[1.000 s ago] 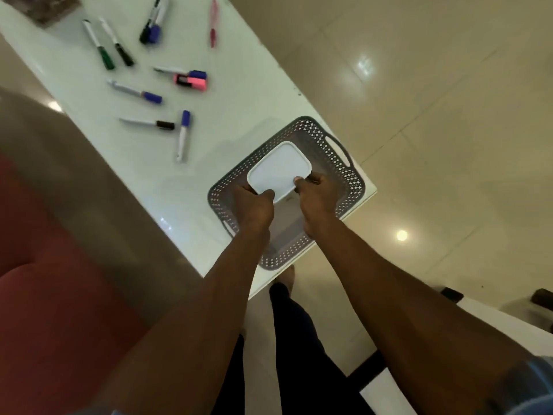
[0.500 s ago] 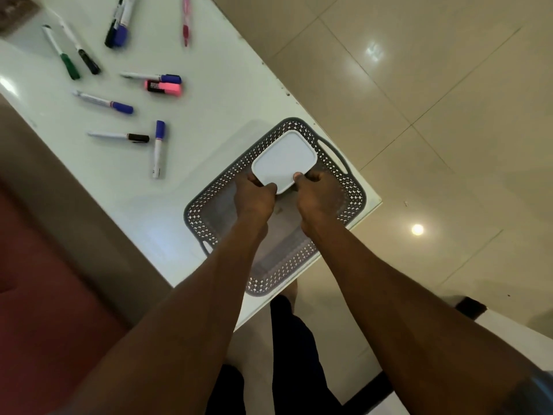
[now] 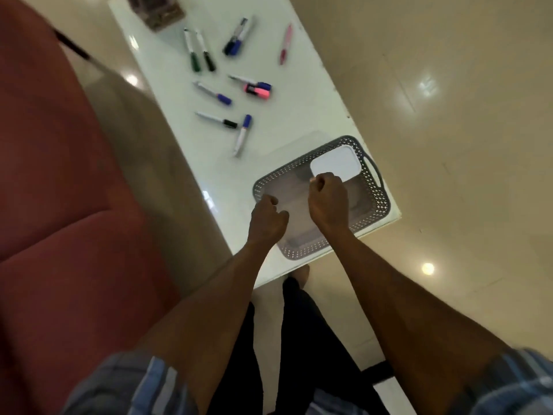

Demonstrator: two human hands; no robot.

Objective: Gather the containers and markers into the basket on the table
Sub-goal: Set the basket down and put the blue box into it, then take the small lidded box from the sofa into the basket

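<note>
A grey perforated basket stands on the near right corner of the white table. A white container lies inside it, in its far corner. My right hand is over the basket, fingers curled on the container's near edge. At the basket's near left rim, my left hand is loosely closed and holds nothing. Several markers lie scattered further along the table: a blue-capped one nearest, a black-capped one, a pink highlighter, a green one and a pink pen.
A red sofa runs along the left of the table. A dark object sits at the table's far end. Glossy tiled floor lies to the right, just past the basket's corner. My legs are below the table's near edge.
The container has gone down into the basket's far corner. My left hand has let go of it and drawn back to the basket's near left rim. The view has swung left.
</note>
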